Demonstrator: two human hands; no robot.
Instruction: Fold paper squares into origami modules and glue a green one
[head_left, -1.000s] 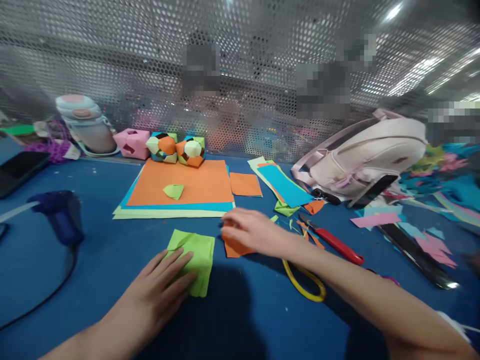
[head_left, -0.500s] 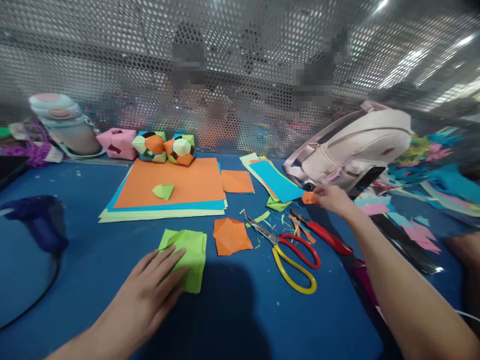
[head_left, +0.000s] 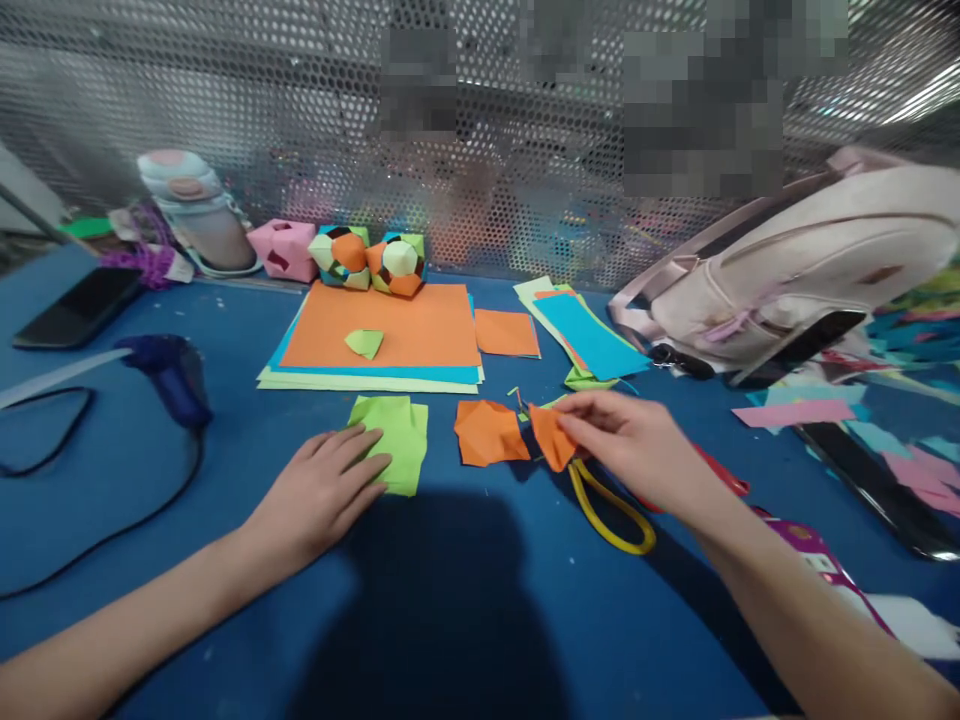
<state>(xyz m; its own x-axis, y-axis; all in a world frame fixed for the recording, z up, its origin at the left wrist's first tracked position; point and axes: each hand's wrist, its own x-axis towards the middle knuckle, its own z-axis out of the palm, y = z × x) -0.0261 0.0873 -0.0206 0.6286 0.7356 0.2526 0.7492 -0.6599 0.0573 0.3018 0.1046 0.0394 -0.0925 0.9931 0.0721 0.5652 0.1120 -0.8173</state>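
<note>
My left hand (head_left: pixel 319 487) lies flat, fingers stretched out, over the left part of a creased green paper square (head_left: pixel 403 447) on the blue table. My right hand (head_left: pixel 626 440) pinches a small folded orange paper piece (head_left: pixel 553 436) between thumb and fingers, held above the scissors. Of those scissors, a yellow handle loop (head_left: pixel 611 515) shows; the blades are mostly hidden by the hand and paper. A creased orange paper square (head_left: pixel 489 433) rests between my two hands. A folded green paper piece (head_left: pixel 365 344) sits on a stack of coloured sheets (head_left: pixel 405 315).
Several folded paper balls (head_left: pixel 397 262) and a bottle (head_left: pixel 206 220) stand along the perforated metal panel. A glue gun (head_left: pixel 172 375) with its cord is at left, near a phone (head_left: pixel 79 307). Blue paper strips (head_left: pixel 589 335) and a backpack (head_left: pixel 810 270) are at back right.
My right hand has come back leftward from beside the backpack with the orange paper piece, now over the scissors. My left hand stays on the green paper. The view has shifted.
</note>
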